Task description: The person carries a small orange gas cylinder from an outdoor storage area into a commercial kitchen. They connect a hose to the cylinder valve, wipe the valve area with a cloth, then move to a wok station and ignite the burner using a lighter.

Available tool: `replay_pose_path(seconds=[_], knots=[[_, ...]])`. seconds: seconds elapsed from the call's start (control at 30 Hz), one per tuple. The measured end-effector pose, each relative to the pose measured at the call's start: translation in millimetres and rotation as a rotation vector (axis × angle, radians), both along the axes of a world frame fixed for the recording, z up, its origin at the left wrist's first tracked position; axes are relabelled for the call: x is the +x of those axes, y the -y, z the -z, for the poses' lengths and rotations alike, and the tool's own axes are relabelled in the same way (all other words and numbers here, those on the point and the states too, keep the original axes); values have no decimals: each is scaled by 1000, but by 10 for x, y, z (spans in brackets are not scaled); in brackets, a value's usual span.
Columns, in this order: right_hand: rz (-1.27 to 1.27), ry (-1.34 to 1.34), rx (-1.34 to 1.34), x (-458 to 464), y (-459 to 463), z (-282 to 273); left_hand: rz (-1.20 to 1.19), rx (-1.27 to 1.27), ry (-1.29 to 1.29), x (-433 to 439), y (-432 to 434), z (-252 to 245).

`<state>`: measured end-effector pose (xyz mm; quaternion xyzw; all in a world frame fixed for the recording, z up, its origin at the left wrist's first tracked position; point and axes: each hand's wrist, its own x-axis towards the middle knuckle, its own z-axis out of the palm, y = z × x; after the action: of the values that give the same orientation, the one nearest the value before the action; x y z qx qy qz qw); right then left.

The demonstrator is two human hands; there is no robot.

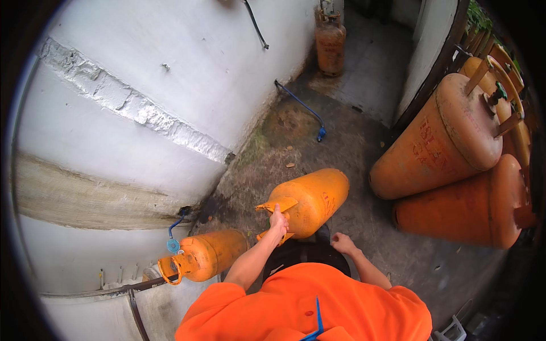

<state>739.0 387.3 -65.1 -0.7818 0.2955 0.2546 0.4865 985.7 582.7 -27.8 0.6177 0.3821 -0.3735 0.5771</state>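
My left hand [278, 221] grips the collar of an orange gas cylinder [309, 200], which leans over with its collar towards me and its base pointing away to the upper right. My right hand [344, 244] hangs beside my dark trousers, fingers curled, touching no cylinder; whether it is fully closed is hard to tell. To the left, by the wall, another orange gas cylinder [213, 253] has a round blue regulator [173, 245] at its valve, with a blue hose [175, 226] running to a hole in the wall.
Large orange cylinders [439, 136] cluster at the right. A smaller one [330, 49] stands in the passage at the top. From the white wall [170, 93], a blue hose with a blue end fitting [321, 134] reaches the concrete floor. Dry leaves [290, 165] lie ahead.
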Motion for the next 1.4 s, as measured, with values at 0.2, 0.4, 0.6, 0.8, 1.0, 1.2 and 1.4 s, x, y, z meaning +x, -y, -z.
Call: replay_pose_path(seconds=[0.2,0.4,0.6,0.8,1.0,1.2,1.4], knots=[[-164,206,369,1600,-950,-287,-628,-134,-261,1224,-180,74],[262,266,-1,2847,-1325,-538,-1274,-245,-459,2228,-517,215],[46,381,-314,4349,-1218,-701,-1313,-408,-368,2922,-710,10],[-208,212,-306,5957,-1282,-966,-9,-193,27,3430,-1330,-143],[-472,256,-243,7228,-1621,-911,538,1027,1192,4736,-1274,130],[-529,446,-202,7610,-1953,-902,542,455,901,5430,-1845,527],[-252,832,-234,6942,-1845,-901,279,663,395,5422,-1760,497]])
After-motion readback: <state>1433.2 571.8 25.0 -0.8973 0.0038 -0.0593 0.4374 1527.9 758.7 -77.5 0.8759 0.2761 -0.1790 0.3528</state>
